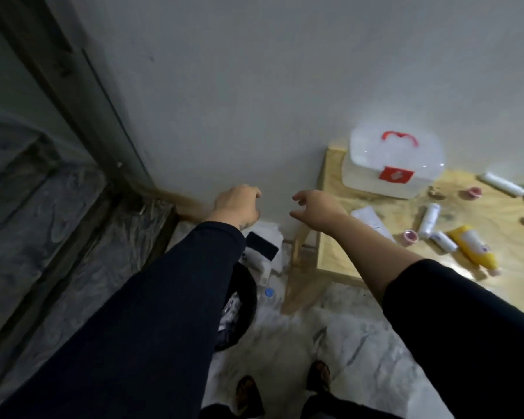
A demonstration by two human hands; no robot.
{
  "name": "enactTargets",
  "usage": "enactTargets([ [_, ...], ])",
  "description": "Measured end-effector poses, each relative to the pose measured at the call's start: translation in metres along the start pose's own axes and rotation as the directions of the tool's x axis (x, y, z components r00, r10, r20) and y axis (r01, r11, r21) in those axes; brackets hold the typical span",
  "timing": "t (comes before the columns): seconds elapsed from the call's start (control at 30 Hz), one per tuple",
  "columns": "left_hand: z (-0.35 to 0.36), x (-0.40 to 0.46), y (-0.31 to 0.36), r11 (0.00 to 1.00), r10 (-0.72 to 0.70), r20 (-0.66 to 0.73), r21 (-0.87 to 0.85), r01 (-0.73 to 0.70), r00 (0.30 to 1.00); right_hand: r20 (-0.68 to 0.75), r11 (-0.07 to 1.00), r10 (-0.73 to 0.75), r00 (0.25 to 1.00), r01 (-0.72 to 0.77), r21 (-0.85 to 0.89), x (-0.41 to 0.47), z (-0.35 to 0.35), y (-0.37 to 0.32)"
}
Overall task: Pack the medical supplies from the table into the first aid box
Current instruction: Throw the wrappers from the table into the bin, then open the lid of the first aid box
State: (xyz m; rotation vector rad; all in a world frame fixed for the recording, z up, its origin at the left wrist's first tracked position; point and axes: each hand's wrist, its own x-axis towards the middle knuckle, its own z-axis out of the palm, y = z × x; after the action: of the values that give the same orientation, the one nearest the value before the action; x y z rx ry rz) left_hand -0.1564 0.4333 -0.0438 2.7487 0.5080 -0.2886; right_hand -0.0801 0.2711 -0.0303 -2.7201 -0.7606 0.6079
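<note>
A clear plastic first aid box [394,164] with a red handle and red label stands closed at the back left of a wooden table [360,261]. Loose supplies lie to its right: a yellow tube [472,247], white rolls [428,220], small pink tape rolls [410,236] and a white packet [372,220]. Both arms reach out in front of the wall, left of the table. My left hand [236,207] has its fingers curled and holds nothing. My right hand [315,208] is spread with fingers apart, holding nothing, just left of the table's edge.
A black bin [239,309] stands on the marble floor under my left arm, with white items and a dark phone-like object [262,244] behind it. A plastic bottle with a blue cap [269,293] lies by the table leg. A dark door frame runs along the left.
</note>
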Motion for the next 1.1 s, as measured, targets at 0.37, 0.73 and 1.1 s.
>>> enactTargets([
  [0.37,-0.024,0.074,0.163,0.926,0.376,-0.088,0.054,-0.372,0.922,-0.253,0.976,0.064,0.965,-0.113,-0.185,-0.02,-0.109,0.145],
  [0.73,0.008,0.138,0.232,0.865,0.48,-0.098,0.216,-0.452,0.872,-0.313,0.911,-0.153,0.937,0.011,-0.413,0.035,-0.097,0.214],
  [1.1,0.034,0.151,0.232,0.854,0.494,-0.171,0.281,-0.438,0.852,-0.483,0.836,-0.274,0.832,-0.042,-0.547,0.056,-0.062,0.239],
])
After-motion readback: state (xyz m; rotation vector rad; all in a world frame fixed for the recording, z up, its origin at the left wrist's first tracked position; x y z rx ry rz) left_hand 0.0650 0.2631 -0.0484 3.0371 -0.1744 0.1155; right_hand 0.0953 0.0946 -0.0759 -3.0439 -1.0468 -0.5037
